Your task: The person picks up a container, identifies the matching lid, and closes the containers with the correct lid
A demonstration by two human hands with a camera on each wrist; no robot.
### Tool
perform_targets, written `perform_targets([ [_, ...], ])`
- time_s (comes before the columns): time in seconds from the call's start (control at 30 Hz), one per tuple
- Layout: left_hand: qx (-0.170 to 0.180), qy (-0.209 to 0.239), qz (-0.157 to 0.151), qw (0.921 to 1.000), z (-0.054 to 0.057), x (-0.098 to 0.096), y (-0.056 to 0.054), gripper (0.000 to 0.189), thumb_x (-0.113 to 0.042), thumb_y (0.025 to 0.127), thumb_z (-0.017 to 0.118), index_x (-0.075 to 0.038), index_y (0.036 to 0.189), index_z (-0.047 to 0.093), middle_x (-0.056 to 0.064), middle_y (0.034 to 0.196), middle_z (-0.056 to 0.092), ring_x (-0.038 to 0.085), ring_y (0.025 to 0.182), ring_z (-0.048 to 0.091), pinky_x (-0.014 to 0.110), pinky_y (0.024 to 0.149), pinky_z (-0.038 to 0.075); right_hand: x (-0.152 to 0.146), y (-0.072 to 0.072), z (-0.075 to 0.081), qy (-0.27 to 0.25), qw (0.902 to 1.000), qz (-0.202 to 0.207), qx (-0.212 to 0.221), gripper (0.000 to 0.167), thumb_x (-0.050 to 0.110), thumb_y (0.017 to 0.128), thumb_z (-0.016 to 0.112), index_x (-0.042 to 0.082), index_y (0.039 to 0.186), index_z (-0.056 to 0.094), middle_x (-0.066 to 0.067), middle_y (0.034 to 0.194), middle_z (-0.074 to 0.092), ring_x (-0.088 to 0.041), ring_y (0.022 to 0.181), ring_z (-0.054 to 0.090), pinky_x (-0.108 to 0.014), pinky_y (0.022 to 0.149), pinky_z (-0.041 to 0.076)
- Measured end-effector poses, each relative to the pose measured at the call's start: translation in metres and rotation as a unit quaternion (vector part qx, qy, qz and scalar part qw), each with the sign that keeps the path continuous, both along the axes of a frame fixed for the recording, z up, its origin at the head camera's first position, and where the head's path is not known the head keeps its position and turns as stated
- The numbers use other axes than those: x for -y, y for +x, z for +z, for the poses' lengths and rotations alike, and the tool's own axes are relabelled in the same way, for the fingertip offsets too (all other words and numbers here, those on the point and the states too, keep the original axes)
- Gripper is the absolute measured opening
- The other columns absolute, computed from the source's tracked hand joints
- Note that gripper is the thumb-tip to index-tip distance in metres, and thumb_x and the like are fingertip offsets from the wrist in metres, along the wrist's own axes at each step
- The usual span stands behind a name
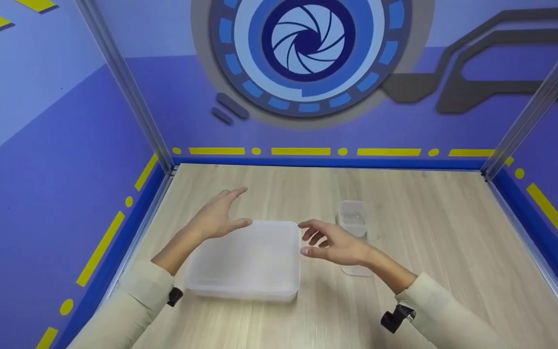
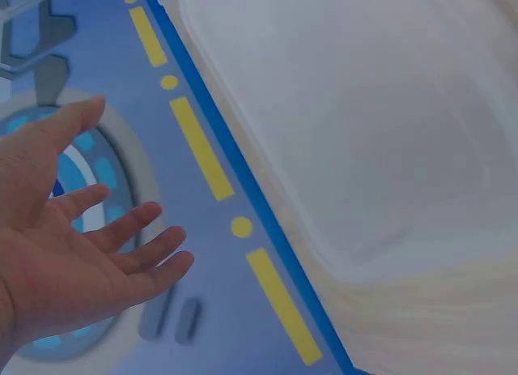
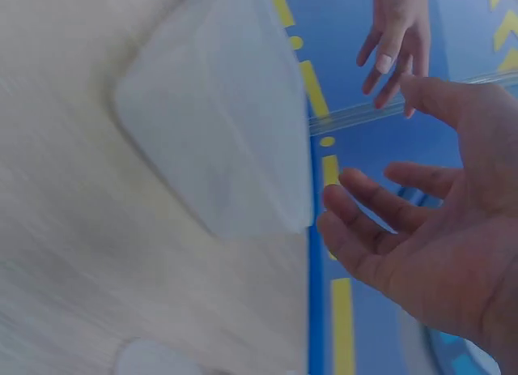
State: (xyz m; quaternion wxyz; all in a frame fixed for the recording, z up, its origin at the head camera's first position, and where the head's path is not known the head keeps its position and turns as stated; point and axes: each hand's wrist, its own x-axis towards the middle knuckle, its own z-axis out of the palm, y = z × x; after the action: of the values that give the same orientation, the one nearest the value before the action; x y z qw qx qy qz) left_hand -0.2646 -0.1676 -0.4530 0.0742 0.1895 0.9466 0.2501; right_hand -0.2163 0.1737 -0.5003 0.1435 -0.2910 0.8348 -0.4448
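Observation:
A large translucent plastic box (image 1: pixel 250 264) sits on the table left of centre in the head view, its flat top facing up. My left hand (image 1: pixel 213 218) hovers over its far left part, fingers spread and thumb apart, holding nothing. In the left wrist view this hand (image 2: pixel 89 245) has its palm showing, beside the box (image 2: pixel 348 140). My right hand (image 1: pixel 339 245) hangs at the box's right side with fingers loosely bent around air. The right wrist view shows the same hand (image 3: pixel 429 237) apart from the box (image 3: pixel 218 140), with the left hand (image 3: pixel 401 39) beyond.
A small clear container (image 1: pixel 353 213) stands behind the right hand. Nearer, a flat clear piece (image 1: pixel 356 271) lies on the wooden table (image 1: pixel 424 232), partly hidden by the right wrist. Blue printed panels (image 1: pixel 308 135) enclose the table at the back and both sides.

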Motion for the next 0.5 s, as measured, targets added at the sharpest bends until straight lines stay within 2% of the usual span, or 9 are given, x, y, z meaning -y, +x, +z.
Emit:
perform_targets([
  [0.17,-0.009,0.009,-0.029,0.9995,0.009,-0.026,0.007,0.086,-0.051,0.096,0.075,-0.022,0.167,0.036,0.012,0.167,0.039,0.038,0.153,0.037,0.064,0.119,0.034,-0.008,0.005,0.023,0.047,0.9954,-0.009,-0.083,0.079,0.054,0.097,0.073,0.013,0.159,0.046,-0.01,0.142,0.061,-0.031,0.129,0.058,-0.058,0.105,0.05],
  [0.27,-0.034,0.0,-0.036,0.9988,0.011,-0.039,0.007,0.086,-0.052,0.095,0.076,-0.024,0.166,0.036,0.008,0.167,0.04,0.035,0.153,0.038,0.062,0.119,0.036,-0.015,0.007,0.033,0.061,0.9914,-0.021,-0.114,0.081,0.059,0.096,0.072,0.02,0.161,0.044,-0.006,0.148,0.058,-0.03,0.134,0.055,-0.06,0.105,0.049],
  [0.37,-0.057,-0.008,-0.038,0.9976,0.015,-0.05,0.005,0.086,-0.052,0.094,0.076,-0.026,0.166,0.036,0.005,0.167,0.038,0.033,0.153,0.037,0.06,0.119,0.037,-0.024,0.007,0.039,0.057,0.9895,-0.034,-0.129,0.082,0.058,0.095,0.073,0.022,0.162,0.043,-0.004,0.153,0.054,-0.031,0.139,0.052,-0.063,0.108,0.047],
  [0.5,-0.075,-0.015,-0.039,0.9963,0.018,-0.062,0.002,0.088,-0.054,0.094,0.076,-0.027,0.167,0.035,0.005,0.17,0.034,0.034,0.154,0.034,0.061,0.119,0.035,-0.034,0.006,0.043,0.059,0.9871,-0.065,-0.134,0.086,0.059,0.094,0.074,0.022,0.164,0.04,-0.009,0.163,0.044,-0.037,0.148,0.043,-0.07,0.112,0.039],
])
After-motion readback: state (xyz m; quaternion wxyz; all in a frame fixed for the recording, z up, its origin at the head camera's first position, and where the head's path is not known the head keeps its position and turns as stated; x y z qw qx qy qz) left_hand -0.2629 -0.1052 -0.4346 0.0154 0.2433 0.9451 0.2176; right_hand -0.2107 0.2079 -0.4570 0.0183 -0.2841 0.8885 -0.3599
